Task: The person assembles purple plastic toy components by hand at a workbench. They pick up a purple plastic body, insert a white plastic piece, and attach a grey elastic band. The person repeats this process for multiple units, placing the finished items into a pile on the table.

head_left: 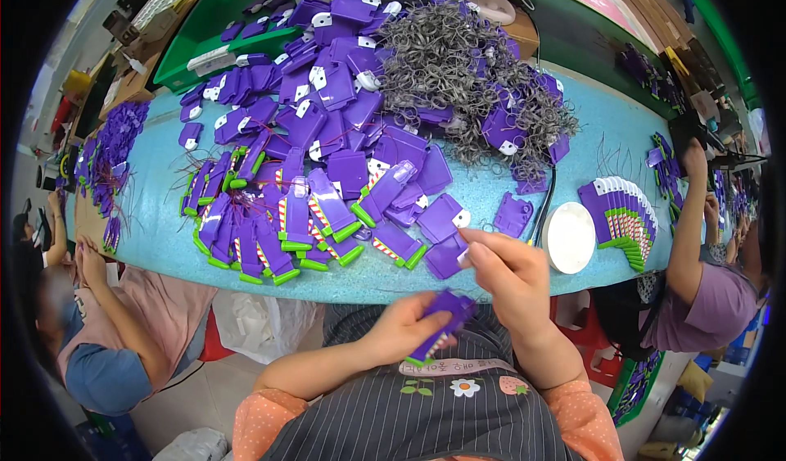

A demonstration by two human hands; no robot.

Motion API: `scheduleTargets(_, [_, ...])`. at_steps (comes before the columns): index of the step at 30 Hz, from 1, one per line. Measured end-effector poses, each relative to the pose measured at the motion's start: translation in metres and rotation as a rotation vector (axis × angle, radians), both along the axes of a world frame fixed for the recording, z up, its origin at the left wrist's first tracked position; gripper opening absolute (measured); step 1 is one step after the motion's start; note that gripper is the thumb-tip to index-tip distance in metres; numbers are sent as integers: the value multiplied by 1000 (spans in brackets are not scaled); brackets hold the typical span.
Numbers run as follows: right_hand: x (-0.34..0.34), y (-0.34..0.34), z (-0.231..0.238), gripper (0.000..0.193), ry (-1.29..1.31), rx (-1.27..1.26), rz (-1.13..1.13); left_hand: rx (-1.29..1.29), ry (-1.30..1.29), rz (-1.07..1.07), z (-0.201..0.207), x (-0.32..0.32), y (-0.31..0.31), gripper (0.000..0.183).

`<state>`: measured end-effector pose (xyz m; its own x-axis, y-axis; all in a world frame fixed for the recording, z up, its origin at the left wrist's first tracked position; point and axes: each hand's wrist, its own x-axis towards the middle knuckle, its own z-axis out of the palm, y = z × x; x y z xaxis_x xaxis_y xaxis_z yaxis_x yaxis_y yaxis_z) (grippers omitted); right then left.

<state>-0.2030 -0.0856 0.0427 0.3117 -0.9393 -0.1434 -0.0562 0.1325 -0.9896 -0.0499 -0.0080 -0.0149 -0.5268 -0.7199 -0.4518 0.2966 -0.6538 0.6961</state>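
Observation:
My left hand (397,327) is closed around a purple plastic casing (449,314) with a green end, held in front of my apron. Just above and to its right, my right hand (514,274) is pinched on a small white piece (465,259), too small to name surely. The hands are apart. Beyond them on the table, purple casings with green ends and striped strips (322,203) lie in a loose heap. Behind that heap are many plain purple casings with white tips (336,88). Thin red wires come out of some pieces.
A heap of grey coiled wires (446,60) covers the far middle. A white round dish (568,237) stands at the right beside a fan of assembled casings (620,215). A green bin (184,56) is far left. Co-workers sit left (135,322) and right (704,285).

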Motion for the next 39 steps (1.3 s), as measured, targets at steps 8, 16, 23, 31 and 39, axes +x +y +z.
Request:
scheduleTargets(8, [-11, 30, -3, 17, 386, -736, -15, -249, 85, 490, 19, -3, 6, 30])
scheduleTargets(16, [-24, 28, -17, 21, 453, -924, -24, -378, -33, 380, 24, -20, 16, 29])
scheduleTargets(23, [-32, 31, -10, 15, 481, -791, 0, -464, -213, 319, 21, -21, 15, 26])
scheduleTargets(31, [-24, 28, 0, 11, 365, -472, 94, -997, -704, 165, 26, -13, 4, 28])
scheduleTargets(39, [-37, -24, -31, 12, 124, -337, -206, -406, -58, 41, 38, -10, 5, 28])
